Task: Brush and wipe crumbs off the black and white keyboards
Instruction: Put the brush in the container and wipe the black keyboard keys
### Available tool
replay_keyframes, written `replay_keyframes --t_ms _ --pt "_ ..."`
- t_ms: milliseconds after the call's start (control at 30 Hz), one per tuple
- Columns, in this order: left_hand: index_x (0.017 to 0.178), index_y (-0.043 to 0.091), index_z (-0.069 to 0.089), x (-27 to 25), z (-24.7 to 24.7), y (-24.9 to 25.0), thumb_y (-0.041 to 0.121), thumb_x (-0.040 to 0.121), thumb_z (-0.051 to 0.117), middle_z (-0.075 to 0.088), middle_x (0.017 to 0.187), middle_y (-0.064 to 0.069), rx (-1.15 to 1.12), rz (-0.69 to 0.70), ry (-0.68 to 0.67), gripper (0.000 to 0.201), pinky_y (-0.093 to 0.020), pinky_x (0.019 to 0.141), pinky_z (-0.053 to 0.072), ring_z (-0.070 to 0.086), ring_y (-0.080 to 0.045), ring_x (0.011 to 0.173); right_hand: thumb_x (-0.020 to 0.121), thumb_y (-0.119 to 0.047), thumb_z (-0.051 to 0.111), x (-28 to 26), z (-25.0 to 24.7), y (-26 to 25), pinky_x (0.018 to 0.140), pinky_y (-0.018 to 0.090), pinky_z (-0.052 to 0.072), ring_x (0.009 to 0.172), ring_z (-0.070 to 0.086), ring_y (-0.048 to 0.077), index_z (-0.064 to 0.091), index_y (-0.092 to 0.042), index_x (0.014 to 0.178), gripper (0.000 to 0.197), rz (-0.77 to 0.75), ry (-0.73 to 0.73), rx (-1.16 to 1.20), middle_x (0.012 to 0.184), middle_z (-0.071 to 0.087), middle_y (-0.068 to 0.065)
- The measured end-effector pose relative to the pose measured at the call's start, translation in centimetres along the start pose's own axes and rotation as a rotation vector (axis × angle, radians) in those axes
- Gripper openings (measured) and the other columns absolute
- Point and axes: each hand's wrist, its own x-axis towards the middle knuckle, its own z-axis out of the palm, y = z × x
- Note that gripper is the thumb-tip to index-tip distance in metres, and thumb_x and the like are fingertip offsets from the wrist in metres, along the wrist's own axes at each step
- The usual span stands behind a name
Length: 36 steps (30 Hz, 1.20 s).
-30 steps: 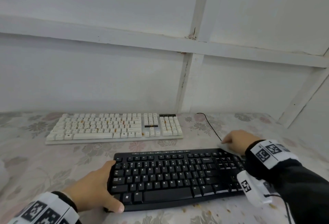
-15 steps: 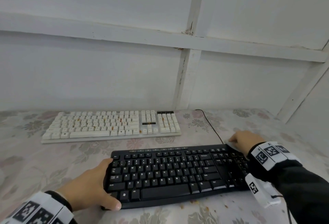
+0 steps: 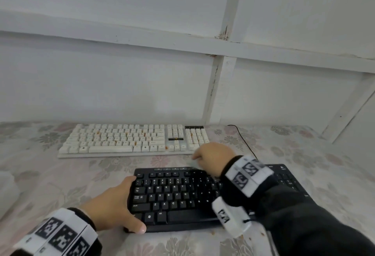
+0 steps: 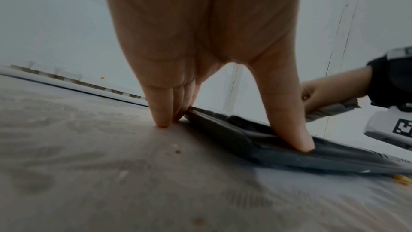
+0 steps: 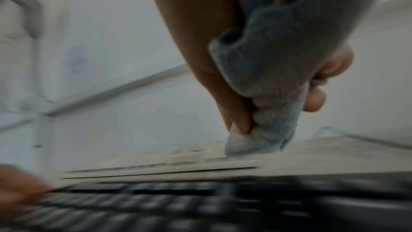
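A strip of tabletop (image 3: 113, 164) lay open between the white keyboard (image 3: 129, 140) and the black keyboard (image 3: 174, 194); the right hand (image 3: 213, 155) hung over its right end.

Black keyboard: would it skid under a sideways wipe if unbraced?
Probably: the black keyboard looks thin and flat, likely light, on a smooth-looking tablecloth. The left hand presses against its left end, suggesting it shifts. Likely stiff: a moulded casing with no visible sag.
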Motion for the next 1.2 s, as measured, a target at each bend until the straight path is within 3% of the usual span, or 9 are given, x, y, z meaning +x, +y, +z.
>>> replay_keyframes --t_ms 167,367,500,567,633,800,933,1067,1200 --pt "0.139 0.024 0.017 0.4 -0.1 -0.9 0.025 0.055 0.086 0.049 0.116 0.02 -0.034 0.001 0.001 0.108 -0.013 0.081 0.038 0.049 -0.003 0.107 0.095 -0.041 0.047 1.7 1.8 -8.3 0.078 0.031 0.05 0.093 0.065 0.02 0.068 -0.016 0.111 0.036 -0.179 -0.062 0.031 0.11 0.068 0.001" --pt "0.142 0.022 0.014 0.6 -0.2 -1.2 0.029 0.051 0.085 0.053 0.124 0.01 -0.019 -0.015 -0.014 0.115 -0.024 0.095 0.041 0.051 -0.01 0.112 0.097 -0.018 0.045 2.1 2.4 -11.8 0.064 0.032 0.044 0.068 0.052 0.022 0.061 -0.01 0.083 0.023 -0.227 -0.023 -0.101 0.071 0.051 0.003" --pt "0.14 0.024 0.017 0.6 -0.1 -1.3 0.025 0.055 0.086 0.051 0.116 0.015 -0.035 -0.002 -0.007 0.11 -0.017 0.085 0.038 0.049 -0.008 0.11 0.096 -0.013 0.045 1.3 2.5 -11.6 0.072 0.034 0.04 0.085 0.055 0.026 0.062 -0.009 0.091 0.019 -0.172 -0.032 -0.151 0.085 0.051 0.006" --pt "0.14 0.025 0.018 0.7 -0.1 -1.4 0.027 0.05 0.086 0.051 0.117 0.018 -0.057 0.013 -0.018 0.113 -0.017 0.087 0.038 0.048 -0.007 0.111 0.093 -0.008 0.044 0.6 2.6 -10.3 0.072 0.035 0.044 0.073 0.049 0.021 0.053 -0.009 0.08 0.016 -0.17 -0.028 -0.163 0.082 0.046 0.003" --pt "0.142 0.028 0.016 0.7 -0.1 -1.6 0.027 0.05 0.086 0.05 0.122 0.018 -0.072 0.022 -0.021 0.115 -0.022 0.096 0.038 0.048 -0.007 0.114 0.094 -0.007 0.046 0.2 2.6 -8.3 0.074 0.033 0.05 0.063 0.044 0.016 0.053 -0.009 0.087 0.01 -0.161 -0.037 -0.194 0.084 0.048 0.003" --pt "0.142 0.028 0.015 0.6 -0.1 -1.6 0.025 0.055 0.085 0.049 0.126 0.018 -0.067 0.025 -0.027 0.112 -0.023 0.098 0.038 0.049 -0.007 0.114 0.1 -0.031 0.037 -0.4 2.5 -3.1 0.069 0.028 0.048 0.064 0.051 0.016 0.055 -0.012 0.079 0.033 0.011 -0.059 -0.154 0.098 0.06 0.002" --pt "0.142 0.027 0.016 0.6 -0.1 -1.6 0.024 0.055 0.086 0.049 0.126 0.017 -0.075 0.027 -0.03 0.111 -0.022 0.097 0.038 0.049 -0.008 0.115 0.099 -0.026 0.036 -2.0 1.5 -0.4 0.071 0.028 0.044 0.075 0.053 0.023 0.053 -0.016 0.077 0.03 0.111 -0.061 -0.157 0.086 0.052 0.0" --pt "0.142 0.028 0.016 0.7 0.0 -1.7 0.029 0.048 0.085 0.05 0.126 0.017 -0.076 0.026 -0.031 0.116 -0.028 0.101 0.039 0.049 -0.008 0.115 0.098 -0.025 0.043 -1.8 0.6 -0.1 0.086 0.03 0.052 0.096 0.064 0.021 0.065 -0.011 0.11 0.029 0.125 -0.064 -0.149 0.11 0.065 0.003" --pt "0.141 0.029 0.017 0.7 -0.1 -1.9 0.038 0.039 0.083 0.051 0.124 0.018 -0.077 0.028 -0.021 0.122 -0.031 0.103 0.041 0.051 -0.007 0.114 0.097 -0.029 0.047 0.5 0.2 -4.1 0.09 0.031 0.052 0.098 0.066 0.019 0.068 -0.012 0.11 0.03 -0.036 -0.036 0.007 0.113 0.068 0.003"
